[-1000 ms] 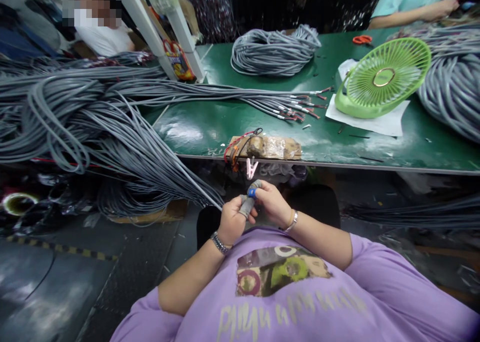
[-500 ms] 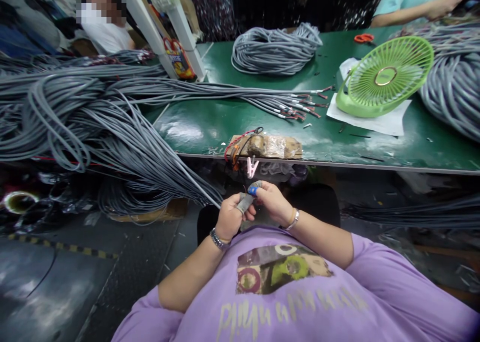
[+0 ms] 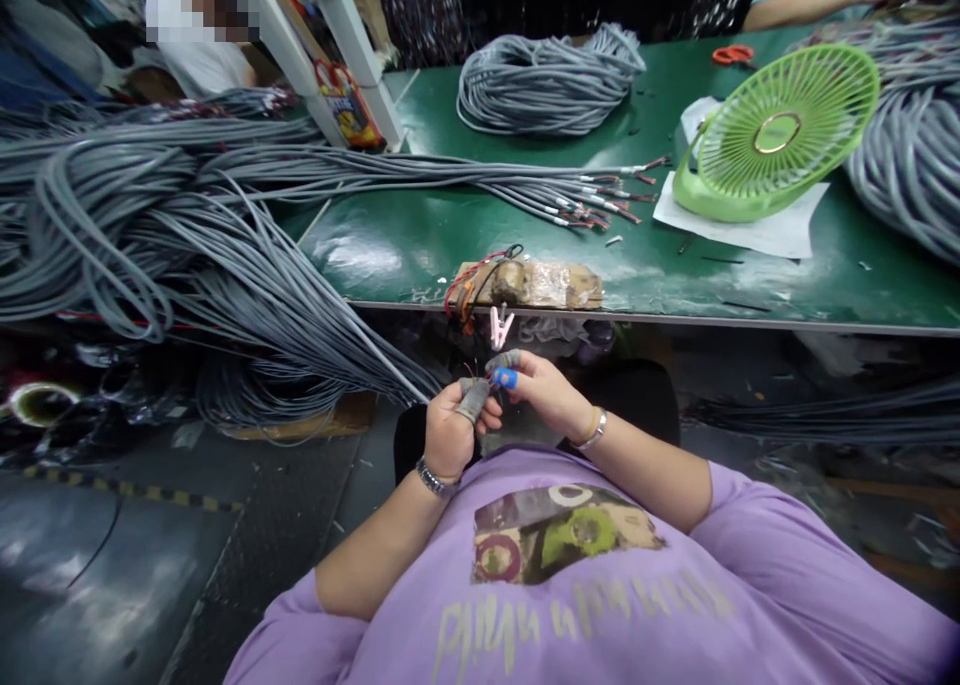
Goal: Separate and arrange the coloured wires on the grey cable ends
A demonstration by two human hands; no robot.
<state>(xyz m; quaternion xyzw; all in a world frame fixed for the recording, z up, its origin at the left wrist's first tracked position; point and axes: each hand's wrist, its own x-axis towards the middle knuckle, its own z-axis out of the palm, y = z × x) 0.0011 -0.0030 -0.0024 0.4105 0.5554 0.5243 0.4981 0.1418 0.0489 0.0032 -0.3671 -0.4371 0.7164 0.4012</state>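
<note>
My left hand [image 3: 453, 433] is closed around the end of a grey cable [image 3: 401, 370] that comes from the big bundle at the left. Thin reddish wires [image 3: 469, 370] stick up by its thumb, which wears a grey wrap. My right hand [image 3: 551, 393] pinches at the same wire ends, with a blue band on one finger and a grey wrap on another. Both hands nearly touch, in front of my body and below the table edge. The exact wires between my fingertips are too small to make out. Just above hangs a pink clip [image 3: 499, 327].
A wooden block [image 3: 581, 285] with red and black leads lies at the edge of the green table [image 3: 405, 235]. Stripped cable ends [image 3: 592, 205], a coiled cable [image 3: 547, 85], a green fan [image 3: 780, 140] and orange-handled scissors [image 3: 731, 55] lie beyond. Co-workers sit across.
My hands have shifted slightly up and left, and their fingers have turned apart a little. Thin wire ends now show above my left thumb. The view has tilted slightly.
</note>
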